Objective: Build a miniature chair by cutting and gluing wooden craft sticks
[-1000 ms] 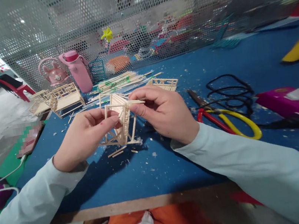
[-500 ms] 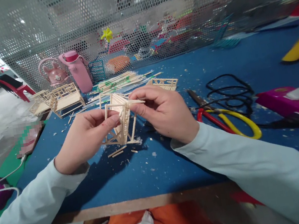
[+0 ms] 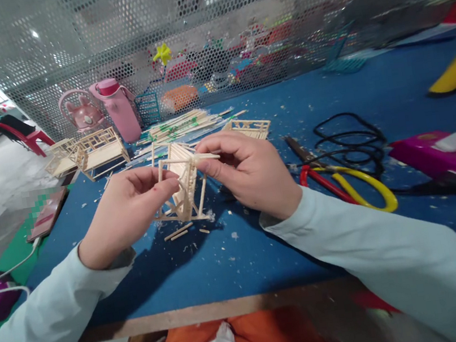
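A small frame of pale wooden sticks (image 3: 185, 191) stands tilted on the blue table, between my two hands. My left hand (image 3: 129, 211) is at its left side, thumb and forefinger pinched at a thin stick in the frame. My right hand (image 3: 252, 173) pinches the frame's upper right corner, where a stick end pokes out past the fingertips. Several short stick pieces (image 3: 179, 232) lie on the table just below the frame.
Two stick-built models (image 3: 103, 152) stand back left, another (image 3: 250, 129) behind my right hand. Long sticks (image 3: 182, 125) lie near a pink bottle (image 3: 120, 111). Red-and-yellow-handled pliers (image 3: 342, 188), a black cable (image 3: 349, 138) and a purple tool (image 3: 445, 164) are right; a phone (image 3: 48, 215) is left.
My left hand has shifted slightly left and its fingertips have drawn back a little from the frame's middle. My right hand and the frame have barely moved.
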